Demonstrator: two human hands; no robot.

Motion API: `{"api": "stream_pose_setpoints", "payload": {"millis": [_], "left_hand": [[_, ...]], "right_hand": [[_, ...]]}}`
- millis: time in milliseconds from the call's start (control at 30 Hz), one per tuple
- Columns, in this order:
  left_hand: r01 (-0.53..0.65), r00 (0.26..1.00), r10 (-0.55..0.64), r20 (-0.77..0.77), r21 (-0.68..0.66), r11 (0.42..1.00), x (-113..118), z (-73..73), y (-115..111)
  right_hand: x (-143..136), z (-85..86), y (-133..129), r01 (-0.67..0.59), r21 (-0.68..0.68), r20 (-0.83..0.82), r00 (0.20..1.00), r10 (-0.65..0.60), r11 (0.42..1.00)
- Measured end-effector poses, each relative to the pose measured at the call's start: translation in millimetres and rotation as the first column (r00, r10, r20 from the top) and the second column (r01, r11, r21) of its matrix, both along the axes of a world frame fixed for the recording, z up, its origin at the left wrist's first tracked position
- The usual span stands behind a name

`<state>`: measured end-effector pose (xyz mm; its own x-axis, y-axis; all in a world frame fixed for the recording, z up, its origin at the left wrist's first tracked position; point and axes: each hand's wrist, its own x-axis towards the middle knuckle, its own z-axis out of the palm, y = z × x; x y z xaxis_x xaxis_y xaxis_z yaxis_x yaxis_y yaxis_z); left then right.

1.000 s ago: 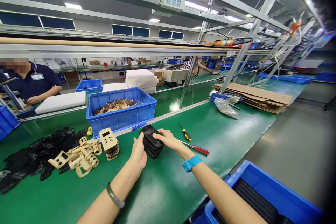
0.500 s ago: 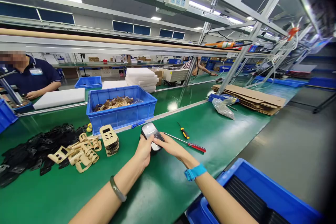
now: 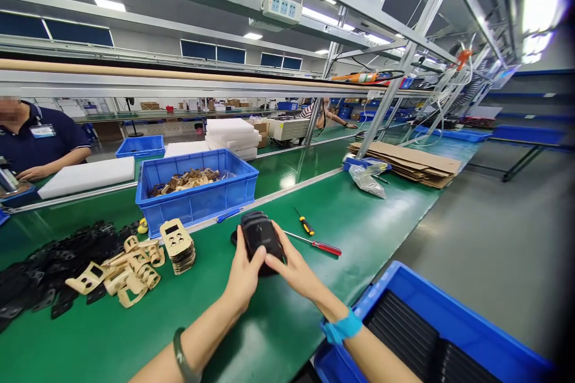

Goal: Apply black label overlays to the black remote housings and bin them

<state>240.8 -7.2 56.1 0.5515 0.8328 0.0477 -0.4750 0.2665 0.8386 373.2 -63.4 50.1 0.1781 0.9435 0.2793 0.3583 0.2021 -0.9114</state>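
Observation:
My left hand [image 3: 242, 278] and my right hand [image 3: 296, 269] grip a rounded black handheld device [image 3: 260, 234] from both sides, thumbs on its near end. Its dark upper face is towards me; the underside is hidden. Past my left fingers a bit of another black item shows, mostly covered. Just right of the device lie a red-handled screwdriver [image 3: 327, 248] and a shorter yellow-and-black screwdriver [image 3: 306, 225]. To the left stand stacked beige plates [image 3: 178, 245] with holes, beside loose bent beige parts [image 3: 130, 272] and a heap of flat black parts [image 3: 67, 257].
Behind the hands, a blue bin [image 3: 197, 200] holds beige and brown parts. Cardboard sheets [image 3: 408, 164] and a plastic bag [image 3: 366, 181] lie further right. A blue crate [image 3: 395, 275] with black ribbed parts stands by the table's right edge. A co-worker [image 3: 40, 143] sits across at left.
The device has been turned: its shiny silver-grey face showed before, and now a dark black face does. Both hands still hold it. The whole view has shifted slightly to the right.

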Motion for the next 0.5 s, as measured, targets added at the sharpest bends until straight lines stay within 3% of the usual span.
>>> {"api": "stream_pose_setpoints", "payload": {"millis": [100,167,300,400,500], "left_hand": [[0.139,0.989,-0.12,-0.084,0.279,0.95,-25.7,-22.8,-15.0],[0.244,0.963,-0.182,-0.2,0.355,0.902,-37.9,-45.8,-20.3],[0.396,0.903,-0.357,-0.239,0.142,0.907,-38.2,-86.4,-29.5],[0.4,0.895,-0.376,-0.239,0.06,0.914,-28.3,-96.2,-39.8],[0.405,0.893,-0.318,-0.319,0.262,0.876,-24.2,-93.3,-34.2]], "right_hand": [[-7.8,-16.2,-31.1,-0.013,0.046,0.098,0.995,0.008,0.999],[-12.7,-38.4,-45.9,-0.066,0.004,0.178,0.982,0.064,0.998],[-22.8,-76.7,-59.8,-0.168,-0.146,0.132,0.973,0.187,0.975],[-21.8,-76.4,-71.2,-0.124,-0.119,0.113,0.984,0.138,0.985],[5.0,-55.7,-99.3,0.14,-0.081,0.221,0.968,-0.12,0.987]]}}
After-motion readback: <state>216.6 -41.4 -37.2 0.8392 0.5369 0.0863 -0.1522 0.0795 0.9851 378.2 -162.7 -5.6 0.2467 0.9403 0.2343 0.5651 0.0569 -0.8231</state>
